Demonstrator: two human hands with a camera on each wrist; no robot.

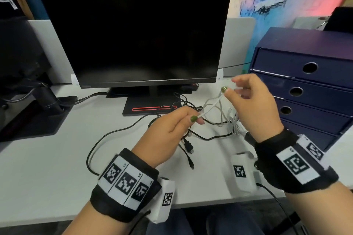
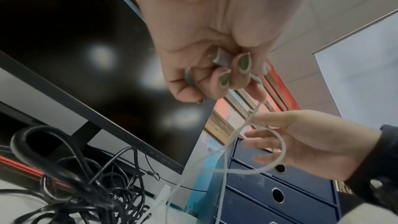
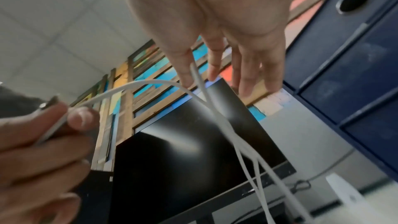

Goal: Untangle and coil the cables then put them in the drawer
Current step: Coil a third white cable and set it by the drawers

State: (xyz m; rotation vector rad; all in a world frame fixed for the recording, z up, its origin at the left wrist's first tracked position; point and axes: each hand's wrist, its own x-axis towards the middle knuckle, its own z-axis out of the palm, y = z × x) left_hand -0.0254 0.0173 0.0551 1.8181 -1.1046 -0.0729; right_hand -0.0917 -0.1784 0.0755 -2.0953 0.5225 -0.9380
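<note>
A white cable (image 1: 212, 105) stretches between my two hands above the desk. My left hand (image 1: 194, 119) pinches its plug end; the left wrist view shows the fingers (image 2: 224, 79) curled round the grey plug (image 2: 221, 57). My right hand (image 1: 229, 89), higher and nearer the drawers, pinches the cable between thumb and forefinger while its other fingers (image 3: 247, 74) stay straight. Slack white loops (image 3: 228, 125) hang to a tangle with black cables (image 1: 191, 133) on the desk. The dark blue drawer unit (image 1: 305, 86) stands at the right, all drawers shut.
A dark monitor (image 1: 133, 34) on a black stand (image 1: 150, 107) fills the back of the white desk (image 1: 57, 168). A long black cable (image 1: 107, 139) loops across the middle. A black mat and arm base (image 1: 34, 116) lie at the left.
</note>
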